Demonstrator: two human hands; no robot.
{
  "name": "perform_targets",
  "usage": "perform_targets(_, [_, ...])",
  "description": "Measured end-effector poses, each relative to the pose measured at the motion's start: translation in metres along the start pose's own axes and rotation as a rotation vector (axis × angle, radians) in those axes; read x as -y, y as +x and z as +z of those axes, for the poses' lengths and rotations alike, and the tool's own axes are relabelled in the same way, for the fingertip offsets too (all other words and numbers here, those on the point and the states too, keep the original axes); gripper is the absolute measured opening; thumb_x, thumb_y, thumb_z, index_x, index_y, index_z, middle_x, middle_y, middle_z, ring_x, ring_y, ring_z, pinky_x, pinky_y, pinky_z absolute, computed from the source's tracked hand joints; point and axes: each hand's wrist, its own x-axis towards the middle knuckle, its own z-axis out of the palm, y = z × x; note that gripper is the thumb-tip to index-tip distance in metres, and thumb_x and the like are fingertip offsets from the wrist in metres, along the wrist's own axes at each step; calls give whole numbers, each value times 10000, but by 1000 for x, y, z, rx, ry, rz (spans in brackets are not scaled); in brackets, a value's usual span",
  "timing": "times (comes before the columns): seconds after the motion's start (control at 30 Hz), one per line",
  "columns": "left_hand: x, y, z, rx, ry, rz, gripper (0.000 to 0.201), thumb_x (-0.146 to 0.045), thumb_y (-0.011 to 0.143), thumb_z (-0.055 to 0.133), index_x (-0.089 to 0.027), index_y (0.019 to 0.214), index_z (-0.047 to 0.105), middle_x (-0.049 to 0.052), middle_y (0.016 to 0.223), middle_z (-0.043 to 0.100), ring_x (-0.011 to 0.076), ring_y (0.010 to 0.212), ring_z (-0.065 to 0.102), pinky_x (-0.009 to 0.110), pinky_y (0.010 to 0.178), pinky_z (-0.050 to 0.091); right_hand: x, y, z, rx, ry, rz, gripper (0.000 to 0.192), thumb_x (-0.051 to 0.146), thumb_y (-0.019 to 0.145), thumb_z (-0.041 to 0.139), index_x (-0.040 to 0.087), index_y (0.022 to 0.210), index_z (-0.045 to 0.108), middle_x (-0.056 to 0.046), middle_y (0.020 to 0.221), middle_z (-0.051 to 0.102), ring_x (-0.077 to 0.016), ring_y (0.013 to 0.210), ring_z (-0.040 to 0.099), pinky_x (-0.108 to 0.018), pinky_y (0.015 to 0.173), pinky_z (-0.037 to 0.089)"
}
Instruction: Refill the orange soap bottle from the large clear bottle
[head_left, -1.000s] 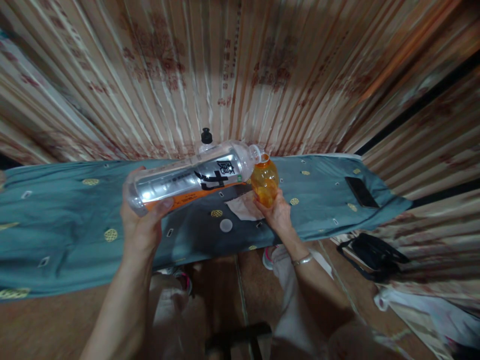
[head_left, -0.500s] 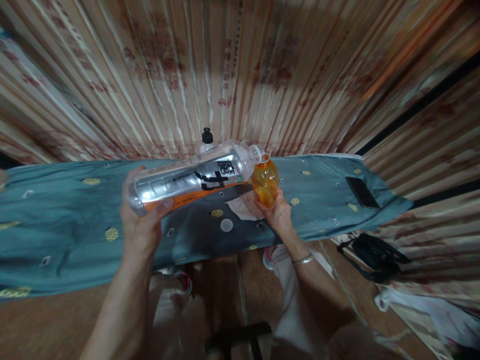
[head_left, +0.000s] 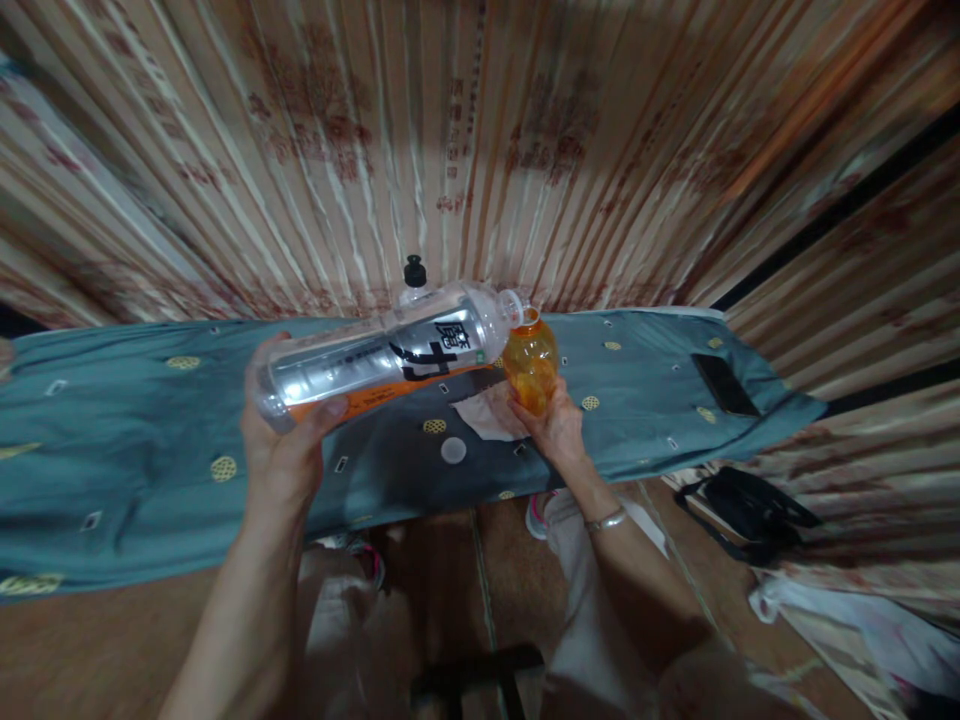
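Note:
My left hand [head_left: 289, 440] is wrapped round the base of a large clear plastic bottle [head_left: 375, 355] with a silver and orange label. That bottle is tilted nearly level, its uncapped mouth at the rim of a small orange bottle [head_left: 531, 365]. Fingers of my right hand [head_left: 555, 425] close round the lower part of the orange bottle, which stands roughly upright and is open at the top. Whether liquid is flowing between the two mouths I cannot tell. Below them a white round cap [head_left: 453, 450] and a white tissue [head_left: 491, 412] lie on the cloth.
A teal patterned cloth [head_left: 172, 420] covers the long table. Behind the clear bottle stands a bottle with a black cap [head_left: 414, 271]. A dark phone [head_left: 724, 384] lies at the right. Curtains [head_left: 420, 130] hang at the back; a black bag [head_left: 750, 510] sits on the floor.

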Motion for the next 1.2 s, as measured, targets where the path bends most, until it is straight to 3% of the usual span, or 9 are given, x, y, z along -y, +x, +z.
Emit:
perform_targets(0.23, [1, 0, 0, 14, 49, 18, 772, -435, 338, 972, -241, 1038, 711, 22, 969, 673, 222, 931, 619, 397, 965, 498, -2, 0, 2, -10, -3, 5, 711, 599, 805, 705, 115, 1283, 498, -186, 1038, 748, -321, 926, 735, -393, 756, 556])
perform_targets(0.6, [2, 0, -1, 19, 29, 40, 681, -433, 346, 982, -230, 947, 735, 20, 964, 675, 209, 930, 615, 372, 966, 503, -2, -1, 1, -7, -19, -2, 721, 566, 803, 717, 117, 1313, 476, -169, 1016, 752, -308, 892, 734, -376, 737, 549])
perform_targets(1.03, [5, 0, -6, 64, 96, 86, 696, -454, 455, 932, -248, 1079, 702, 28, 1003, 674, 240, 976, 639, 402, 964, 514, -1, 0, 1, -4, 2, 7, 727, 590, 808, 702, 104, 1307, 494, -188, 1039, 751, -325, 938, 735, -395, 763, 556])
perform_targets(1.2, [4, 0, -5, 45, 69, 68, 667, -435, 417, 950, -227, 1007, 716, 25, 991, 671, 216, 955, 621, 369, 954, 505, -1, 0, 0, 3, 4, 12, 723, 546, 795, 740, 104, 1313, 498, -187, 1059, 752, -325, 963, 738, -396, 782, 565])
